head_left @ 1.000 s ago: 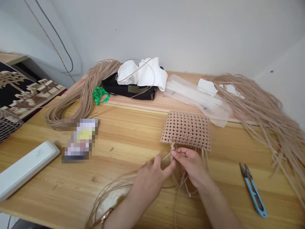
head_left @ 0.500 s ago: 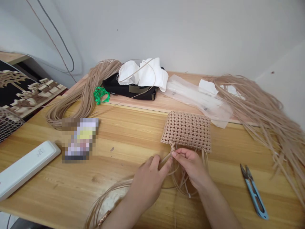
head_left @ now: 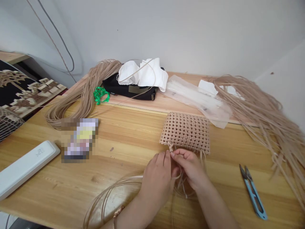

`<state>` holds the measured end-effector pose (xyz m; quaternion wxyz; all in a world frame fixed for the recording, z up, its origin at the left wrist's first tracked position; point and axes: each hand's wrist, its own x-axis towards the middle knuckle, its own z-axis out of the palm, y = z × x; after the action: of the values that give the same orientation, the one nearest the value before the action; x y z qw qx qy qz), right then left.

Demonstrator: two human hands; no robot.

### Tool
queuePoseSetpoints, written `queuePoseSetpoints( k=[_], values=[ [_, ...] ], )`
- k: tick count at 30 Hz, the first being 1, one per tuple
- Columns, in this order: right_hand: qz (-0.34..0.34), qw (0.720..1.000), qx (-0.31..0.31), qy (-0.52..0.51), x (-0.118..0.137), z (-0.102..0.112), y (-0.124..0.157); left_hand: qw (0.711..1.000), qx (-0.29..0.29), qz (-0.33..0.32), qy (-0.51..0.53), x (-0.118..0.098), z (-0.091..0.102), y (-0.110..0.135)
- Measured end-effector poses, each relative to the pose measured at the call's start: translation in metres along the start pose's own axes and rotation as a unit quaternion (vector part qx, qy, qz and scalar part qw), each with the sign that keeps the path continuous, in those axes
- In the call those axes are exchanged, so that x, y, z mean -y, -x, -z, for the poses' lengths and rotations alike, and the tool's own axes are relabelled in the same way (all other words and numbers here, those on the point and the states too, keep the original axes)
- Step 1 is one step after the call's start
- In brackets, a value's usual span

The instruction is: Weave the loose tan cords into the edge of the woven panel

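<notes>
A beige woven panel (head_left: 187,132) of knotted cord lies flat on the wooden table, just beyond my hands. From its near left corner a short knotted stretch of cord (head_left: 171,147) reaches toward my fingertips. My left hand (head_left: 158,173) is closed on the cord there, its fingers bent together and the thumb side hidden. Close against it, my right hand (head_left: 189,165) pinches the same cord between thumb and forefinger. Loose cord strands (head_left: 119,184) trail to the left from under my left hand, and more hang below my right hand.
Blue-handled thread snips (head_left: 254,192) lie at right, blades apart. Cord bundles (head_left: 264,111) (head_left: 81,92) spread at the back right and left. A black pouch (head_left: 131,90) under white tissue, a plastic bag (head_left: 197,98), a white case (head_left: 28,170) and a blurred object (head_left: 81,140) are around.
My left hand has moved right and closed in beside my right hand, its fingers drawing together. The woven panel has shifted slightly left. My right hand keeps its pinch.
</notes>
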<state>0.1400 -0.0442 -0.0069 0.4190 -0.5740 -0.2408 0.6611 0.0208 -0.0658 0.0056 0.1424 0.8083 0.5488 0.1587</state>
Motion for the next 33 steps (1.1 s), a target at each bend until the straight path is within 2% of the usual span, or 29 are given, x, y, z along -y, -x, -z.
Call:
queuePoseSetpoints(
  k=[14,17,22,26,31,33],
  values=[
    [0.035,0.999,-0.012,0.023,-0.001,0.000,-0.001,0.991,-0.011,0.018,0.135,0.010,-0.011,-0.002],
    [0.021,1.000,-0.010,0.017,0.000,0.001,-0.001,0.981,-0.015,0.029,0.194,0.010,-0.009,-0.002],
    [-0.006,1.000,-0.011,0.019,0.005,0.002,-0.001,0.936,-0.002,0.060,0.347,0.010,0.002,-0.006],
    [0.002,1.000,-0.004,0.020,0.006,0.001,0.000,0.893,0.019,0.106,0.438,0.011,0.007,-0.010],
    [0.036,0.998,-0.015,0.057,0.003,-0.003,0.003,0.825,0.059,0.166,0.537,0.018,0.005,-0.011],
    [0.048,0.996,-0.033,0.068,0.001,-0.004,0.003,0.815,0.068,0.171,0.549,0.024,0.006,-0.011]
  ],
)
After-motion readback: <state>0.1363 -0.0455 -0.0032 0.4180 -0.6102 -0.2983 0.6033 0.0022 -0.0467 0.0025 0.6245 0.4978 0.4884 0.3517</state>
